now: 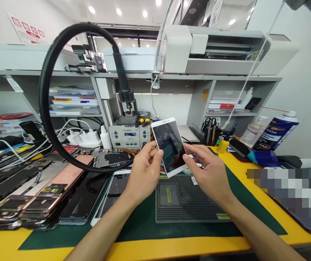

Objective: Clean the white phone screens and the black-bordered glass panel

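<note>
Held up between both hands is a white-framed smartphone (169,145), its dark glossy screen turned toward me and slightly tilted. My left hand (144,168) grips its left edge, thumb at the front and fingers behind. On the right edge, my right hand (208,172) pinches the phone near its lower corner with thumb and fingers. Below the phone lies a dark perforated work pad (196,203) on a green mat (136,232). Another white phone or screen (117,185) rests on the mat, partly hidden by my left forearm.
Stacked phones and phone parts (46,188) fill the left side. A thick black hose (45,98) loops up from a grey control box (129,136). At the right stand a blue spray can (276,132), a clear bottle (253,132) and a yellow bottle (223,145). Shelves (144,77) border the back.
</note>
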{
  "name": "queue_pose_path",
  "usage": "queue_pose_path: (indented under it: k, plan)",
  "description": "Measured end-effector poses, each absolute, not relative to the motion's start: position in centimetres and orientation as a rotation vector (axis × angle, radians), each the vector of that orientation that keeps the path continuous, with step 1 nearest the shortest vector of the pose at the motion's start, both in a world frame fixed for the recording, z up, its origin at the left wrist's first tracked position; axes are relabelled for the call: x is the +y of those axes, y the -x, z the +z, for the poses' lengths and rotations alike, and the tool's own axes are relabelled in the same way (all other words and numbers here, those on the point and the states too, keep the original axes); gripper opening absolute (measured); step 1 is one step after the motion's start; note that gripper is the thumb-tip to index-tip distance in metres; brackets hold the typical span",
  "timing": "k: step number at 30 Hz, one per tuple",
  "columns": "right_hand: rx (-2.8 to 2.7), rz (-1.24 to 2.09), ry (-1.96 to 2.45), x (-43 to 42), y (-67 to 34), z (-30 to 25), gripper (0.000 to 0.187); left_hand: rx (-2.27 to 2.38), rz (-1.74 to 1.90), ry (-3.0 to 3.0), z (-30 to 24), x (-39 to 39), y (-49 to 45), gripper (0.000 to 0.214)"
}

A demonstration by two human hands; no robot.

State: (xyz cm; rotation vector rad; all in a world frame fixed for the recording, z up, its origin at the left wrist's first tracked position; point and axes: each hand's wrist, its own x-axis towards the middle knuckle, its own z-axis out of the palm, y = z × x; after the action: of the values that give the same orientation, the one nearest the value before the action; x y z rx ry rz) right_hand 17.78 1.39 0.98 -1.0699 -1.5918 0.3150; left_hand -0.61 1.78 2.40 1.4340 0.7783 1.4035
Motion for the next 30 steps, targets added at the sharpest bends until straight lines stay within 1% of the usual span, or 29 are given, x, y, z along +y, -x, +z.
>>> queue_pose_path:
  k: [8, 15, 22, 26, 30]
  plan:
    - [-1.546, 0.338, 1.038, 0.96, -17.56, 1.05, 0.029, 0.791, 1.399, -1.439, 2.77, 1.86, 0.68, 0.037]
    - [-1.523, 0.333, 1.020, 1.14, -17.56, 0.69, 0.027, 0.836, 1.365, -1.473, 2.62, 1.97, 0.82, 0.039]
    - [-1.490, 0.374, 1.007, 1.22, -17.54, 0.44, 0.025, 0.875, 1.353, -1.490, 2.39, 2.29, 0.84, 0.036]
    - [-1.413, 0.470, 1.036, 1.34, -17.57, 0.88, 0.023, 0.882, 1.337, -1.497, 2.19, 2.50, 0.92, 0.035]
    - [-1.302, 0.661, 1.045, 1.66, -17.88, 1.17, 0.024, 0.909, 1.317, -1.523, 2.08, 2.45, 0.93, 0.035]
